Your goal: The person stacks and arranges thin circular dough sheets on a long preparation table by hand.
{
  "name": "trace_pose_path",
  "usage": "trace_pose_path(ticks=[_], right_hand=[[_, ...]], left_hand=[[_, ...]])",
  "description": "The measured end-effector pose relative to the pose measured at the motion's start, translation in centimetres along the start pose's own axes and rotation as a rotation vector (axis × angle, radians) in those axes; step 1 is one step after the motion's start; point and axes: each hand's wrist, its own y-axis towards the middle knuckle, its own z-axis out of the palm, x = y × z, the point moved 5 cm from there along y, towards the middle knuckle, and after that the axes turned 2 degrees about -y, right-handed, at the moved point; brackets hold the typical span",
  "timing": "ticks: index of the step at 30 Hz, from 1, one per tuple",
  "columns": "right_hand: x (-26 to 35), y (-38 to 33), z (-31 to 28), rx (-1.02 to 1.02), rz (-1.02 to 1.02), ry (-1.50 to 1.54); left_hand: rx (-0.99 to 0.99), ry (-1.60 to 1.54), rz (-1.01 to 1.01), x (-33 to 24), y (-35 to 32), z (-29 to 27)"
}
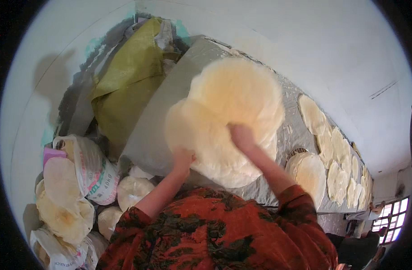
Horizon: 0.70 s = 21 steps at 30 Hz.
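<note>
A large, thin, round flatbread [210,144], smeared by motion, is spread in front of me over a pile of similar flatbreads [242,85] on a grey covered table. My left hand [184,158] is closed on its near left edge. Further right and a little farther away, my right hand [241,135] is closed on the bread, its fingertips partly hidden. Just to the right of the pile lies another stack of flatbreads [307,173], with a dark rim showing behind it.
Several flatbreads [336,180] lie in rows along the table's [156,121] right part, beside the wall. At left are a yellow-green sack [129,85], a white printed sack [96,173], more flatbreads [64,216] and bagged round breads [134,192]. A barred window [392,220] shows far right.
</note>
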Motion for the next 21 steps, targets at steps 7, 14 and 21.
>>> trace_pose_path(ticks=[7, 14, 21], right_hand=[[1.5, -3.5, 7.2, 0.177, 0.200, 0.349], [7.0, -7.2, 4.5, -0.031, 0.069, 0.128], [-8.8, 5.5, -5.9, -0.038, 0.351, 0.339]], left_hand=[[0.196, -0.006, -0.134, 1.7, 6.1, -0.7], [0.333, -0.436, -0.318, -0.5, 5.1, 1.8], [0.118, -0.134, 0.010, -4.2, 1.5, -0.4]])
